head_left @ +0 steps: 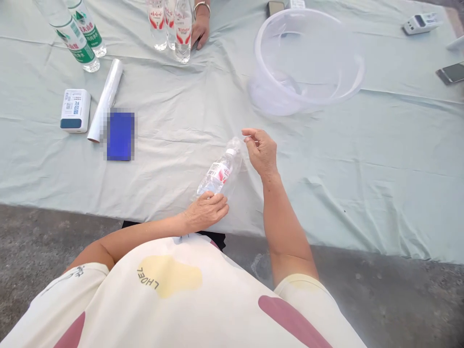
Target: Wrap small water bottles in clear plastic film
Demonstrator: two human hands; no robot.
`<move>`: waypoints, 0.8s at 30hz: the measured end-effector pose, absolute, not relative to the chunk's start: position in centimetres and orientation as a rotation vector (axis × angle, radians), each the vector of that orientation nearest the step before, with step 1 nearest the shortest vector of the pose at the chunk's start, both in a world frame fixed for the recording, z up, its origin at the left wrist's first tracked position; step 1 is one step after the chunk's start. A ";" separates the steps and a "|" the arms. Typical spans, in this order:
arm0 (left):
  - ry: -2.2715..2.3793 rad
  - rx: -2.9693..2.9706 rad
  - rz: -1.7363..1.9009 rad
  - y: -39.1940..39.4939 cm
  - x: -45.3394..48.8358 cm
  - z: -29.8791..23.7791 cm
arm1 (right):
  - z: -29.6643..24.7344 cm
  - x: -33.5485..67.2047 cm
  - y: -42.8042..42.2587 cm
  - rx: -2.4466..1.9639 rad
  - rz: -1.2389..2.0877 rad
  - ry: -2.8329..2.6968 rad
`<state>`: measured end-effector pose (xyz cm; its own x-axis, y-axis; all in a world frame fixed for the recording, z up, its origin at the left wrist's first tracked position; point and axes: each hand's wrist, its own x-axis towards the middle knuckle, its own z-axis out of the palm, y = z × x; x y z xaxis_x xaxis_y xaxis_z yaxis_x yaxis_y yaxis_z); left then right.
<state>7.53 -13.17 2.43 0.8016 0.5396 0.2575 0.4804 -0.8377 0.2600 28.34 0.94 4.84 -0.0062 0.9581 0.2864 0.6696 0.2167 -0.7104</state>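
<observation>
A clear plastic water bottle [219,173] with a red and white label is tilted away from me above the pale green cloth [362,169]. My left hand [206,210] is wrapped round its base. My right hand [259,151] is at the bottle's neck end, thumb and fingers pinched together by the top; whether a cap sits between them is too small to tell. A large clear plastic basin [308,60] stands beyond my right hand.
Two green-labelled bottles [78,34] stand far left, red-labelled bottles [170,24] at the far centre beside another person's hand [200,29]. A white box [75,110], a white roll [106,99] and a blue card [120,135] lie left. Phones [451,73] and a white device [422,22] lie far right.
</observation>
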 end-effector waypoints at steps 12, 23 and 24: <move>0.047 2.352 0.486 -15.3 11.6 4.2 | 3.0 30.0 -4.6 -1.823 0.509 -1.762; 1.208 2.261 0.202 -12.3 11.0 3.3 | 2.8 32.7 -8.4 -1.973 0.967 -1.241; 1.181 2.293 0.144 -12.5 11.5 3.2 | 2.9 32.7 -8.3 -1.981 1.014 -1.212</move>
<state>11.54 -12.55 3.17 0.6079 0.7796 -0.1502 0.7204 -0.4622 0.5171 32.67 -8.29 2.95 0.2916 0.9094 -0.2966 0.4525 -0.4043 -0.7949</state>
